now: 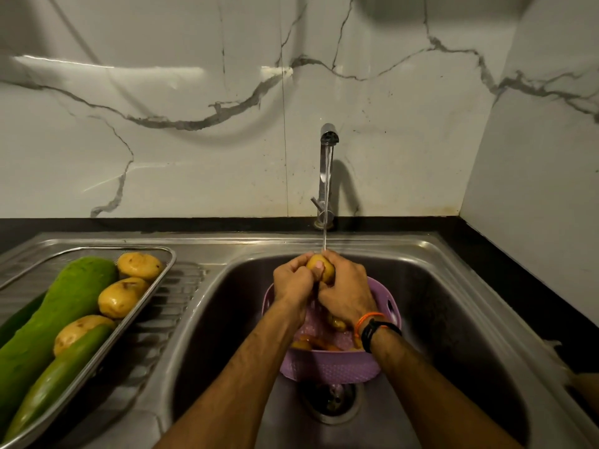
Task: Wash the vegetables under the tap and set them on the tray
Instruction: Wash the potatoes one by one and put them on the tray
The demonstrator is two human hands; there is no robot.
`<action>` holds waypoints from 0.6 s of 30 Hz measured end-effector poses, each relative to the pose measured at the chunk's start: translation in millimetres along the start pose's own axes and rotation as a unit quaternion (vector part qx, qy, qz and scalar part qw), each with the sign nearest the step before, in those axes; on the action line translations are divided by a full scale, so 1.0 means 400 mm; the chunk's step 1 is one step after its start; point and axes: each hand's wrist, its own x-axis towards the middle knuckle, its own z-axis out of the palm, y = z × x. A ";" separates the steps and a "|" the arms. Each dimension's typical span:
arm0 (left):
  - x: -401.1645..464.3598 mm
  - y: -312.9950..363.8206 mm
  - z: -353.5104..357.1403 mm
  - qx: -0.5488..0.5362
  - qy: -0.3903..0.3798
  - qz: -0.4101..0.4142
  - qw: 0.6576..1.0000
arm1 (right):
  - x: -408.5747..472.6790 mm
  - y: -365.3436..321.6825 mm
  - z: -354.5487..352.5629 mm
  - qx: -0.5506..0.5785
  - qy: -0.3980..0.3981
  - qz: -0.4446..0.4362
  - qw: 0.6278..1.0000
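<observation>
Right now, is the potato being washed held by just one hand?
No: both the left hand and the right hand grip the potato under the running tap, above the colander.

Wet yellow potato (321, 268) under tap stream (326, 202)

You see white marble-look wall (194, 150) with grey veins behind black countertop (505, 254); steel drain strainer (330, 400) at basin bottom, wet.
</observation>
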 end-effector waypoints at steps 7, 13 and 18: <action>0.025 0.005 -0.021 -0.021 0.019 -0.038 0.999 | 0.006 0.015 -0.010 0.033 0.015 0.032 0.999; 0.017 0.000 -0.014 -0.026 -0.004 -0.015 1.000 | 0.009 0.010 0.002 0.069 0.005 0.076 0.995; 0.013 -0.009 -0.016 0.000 -0.044 -0.034 0.998 | -0.003 0.002 -0.021 0.036 -0.057 0.060 0.996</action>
